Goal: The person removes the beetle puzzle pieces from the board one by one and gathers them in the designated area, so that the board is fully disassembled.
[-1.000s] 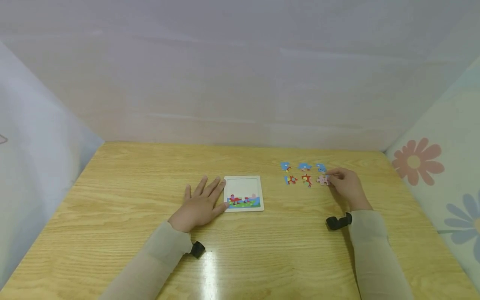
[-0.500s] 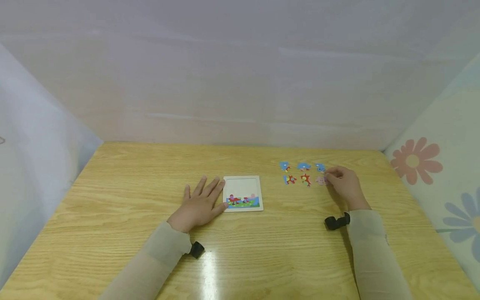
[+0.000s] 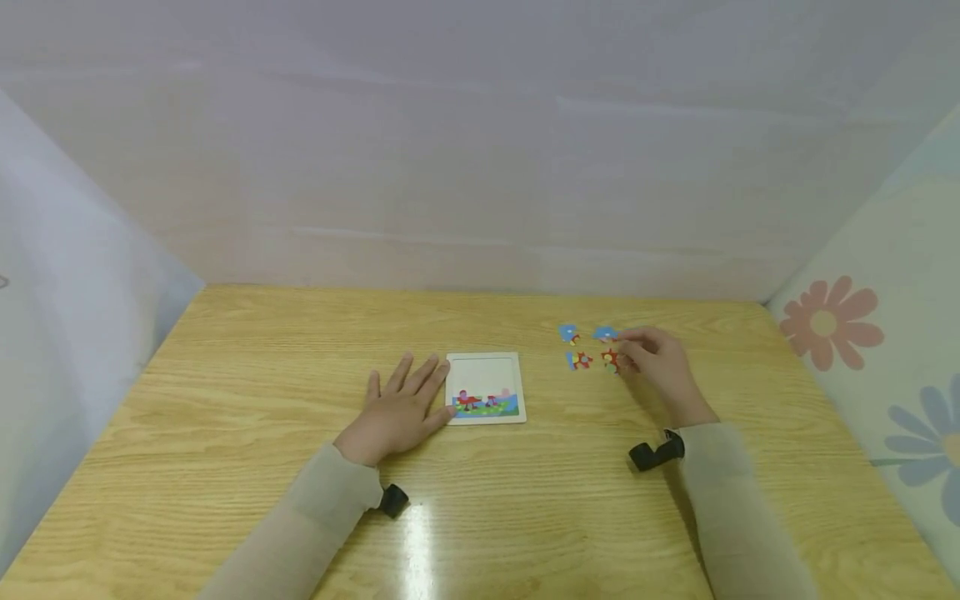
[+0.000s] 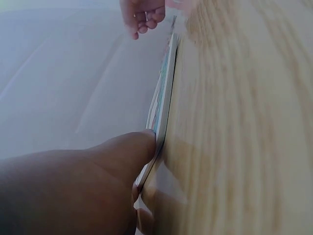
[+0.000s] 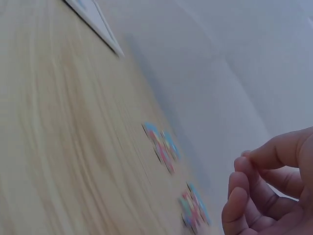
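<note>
My left hand (image 3: 396, 417) lies with fingers spread beside a white-framed puzzle tray (image 3: 483, 357), its thumb and a fingertip on the left rim. In the left wrist view the thumb (image 4: 129, 147) touches the tray's edge. Picture pieces with red animals and green grass fill the tray's lower strip. My right hand (image 3: 663, 375), fingers curled and thumb against the index finger, is at a group of jigsaw pieces; whether a piece is pinched is hidden. Red and blue jigsaw pieces (image 3: 606, 333) show left of the fingertips. In the right wrist view no piece shows between the curled fingers (image 5: 239, 196).
More jigsaw pieces (image 3: 570, 333) lie in two rows to the left of the right hand. The wooden table (image 3: 510, 517) ends at a pale cloth backdrop (image 3: 480, 167). A flower-printed cloth (image 3: 832, 325) hangs at the right.
My right hand has moved left across the jigsaw pieces, and the rightmost pink and blue pieces, in view before, are no longer visible. The left hand has stayed at the tray.
</note>
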`<state>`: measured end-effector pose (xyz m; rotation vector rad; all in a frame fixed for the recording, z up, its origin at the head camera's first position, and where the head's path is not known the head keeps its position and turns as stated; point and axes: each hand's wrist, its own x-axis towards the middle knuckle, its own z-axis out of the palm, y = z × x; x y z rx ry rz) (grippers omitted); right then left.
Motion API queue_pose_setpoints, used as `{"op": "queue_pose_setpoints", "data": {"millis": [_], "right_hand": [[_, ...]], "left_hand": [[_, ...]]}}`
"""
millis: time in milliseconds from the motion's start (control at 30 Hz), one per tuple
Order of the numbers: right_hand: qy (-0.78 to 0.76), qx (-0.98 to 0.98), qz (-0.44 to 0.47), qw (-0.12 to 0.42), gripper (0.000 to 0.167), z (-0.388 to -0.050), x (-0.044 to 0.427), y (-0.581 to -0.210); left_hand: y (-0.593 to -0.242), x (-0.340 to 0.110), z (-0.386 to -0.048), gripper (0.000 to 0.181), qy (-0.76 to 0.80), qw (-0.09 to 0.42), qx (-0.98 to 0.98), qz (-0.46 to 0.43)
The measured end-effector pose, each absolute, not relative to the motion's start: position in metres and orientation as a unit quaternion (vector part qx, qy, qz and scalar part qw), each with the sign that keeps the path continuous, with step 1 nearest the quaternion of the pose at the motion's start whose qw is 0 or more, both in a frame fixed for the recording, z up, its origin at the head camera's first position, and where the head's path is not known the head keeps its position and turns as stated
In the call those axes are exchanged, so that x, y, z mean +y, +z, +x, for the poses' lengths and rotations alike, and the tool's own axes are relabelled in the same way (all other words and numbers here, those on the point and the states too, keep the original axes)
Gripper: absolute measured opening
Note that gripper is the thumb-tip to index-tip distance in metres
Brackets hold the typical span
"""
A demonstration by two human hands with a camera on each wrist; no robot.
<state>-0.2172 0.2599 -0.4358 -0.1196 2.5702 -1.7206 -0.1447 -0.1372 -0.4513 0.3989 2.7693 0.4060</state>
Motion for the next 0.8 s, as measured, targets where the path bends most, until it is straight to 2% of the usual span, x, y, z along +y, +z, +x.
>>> {"op": "queue_pose_setpoints", "data": {"millis": [300, 567, 800], "right_hand": [[-0.601, 0.792, -0.086, 0.067, 0.032, -0.203, 0.215, -0.432], [-0.526, 0.833, -0.153, 0.078, 0.018, -0.190, 0.162, -0.436], [-0.473, 0.858, -0.178, 0.093, 0.015, -0.178, 0.117, -0.425]], "left_hand": [[-0.443, -0.135, -0.141, 0.076, 0.136, 0.154, 0.969, 0.140], [-0.443, -0.135, -0.142, 0.076, 0.138, 0.151, 0.969, 0.140], [-0.444, -0.135, -0.142, 0.076, 0.140, 0.153, 0.969, 0.138]]}}
